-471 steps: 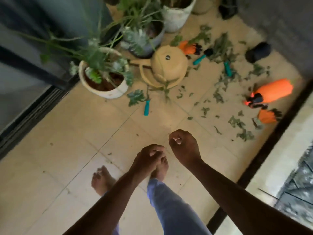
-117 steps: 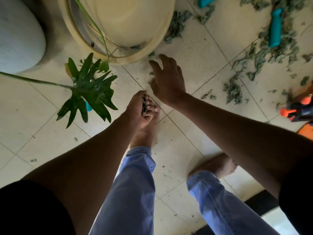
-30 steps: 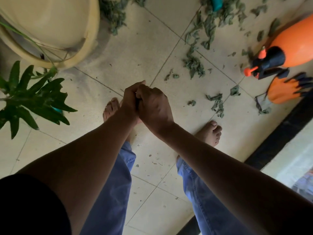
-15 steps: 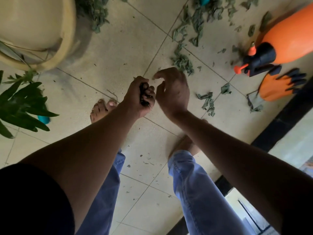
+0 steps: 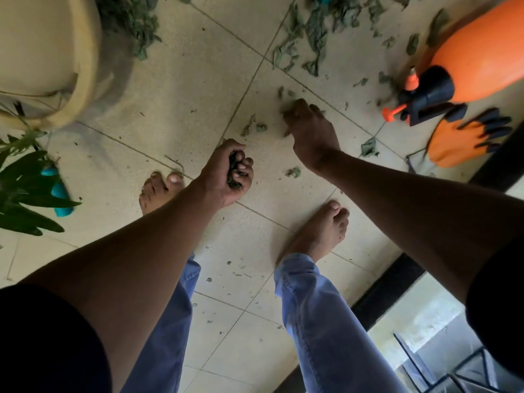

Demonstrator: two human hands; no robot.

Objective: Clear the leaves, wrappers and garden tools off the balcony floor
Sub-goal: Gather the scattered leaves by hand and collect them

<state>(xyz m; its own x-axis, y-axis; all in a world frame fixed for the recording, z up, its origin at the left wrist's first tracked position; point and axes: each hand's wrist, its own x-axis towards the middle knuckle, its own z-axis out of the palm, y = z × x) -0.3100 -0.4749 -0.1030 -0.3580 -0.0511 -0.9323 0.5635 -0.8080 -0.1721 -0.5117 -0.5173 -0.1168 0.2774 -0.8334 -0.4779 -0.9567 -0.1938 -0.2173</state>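
Above tiles, left hand point(image 5: 226, 173) fingers clench leaves point(image 5: 234, 177)

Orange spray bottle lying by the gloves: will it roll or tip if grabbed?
The spray bottle lies on its rounded side, so a nudge could probably roll it. The black pump head sticks out and may stop that. Fill level, hence weight, cannot be told.

Bare tile point(image 5: 181, 80) lies open centrally; sprayer point(image 5: 467, 61) blocks right, tub point(image 5: 56, 52) left.

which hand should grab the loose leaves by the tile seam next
Right. The right hand is down at the floor among the loose leaves, while the left hand already grips a wad of leaves.
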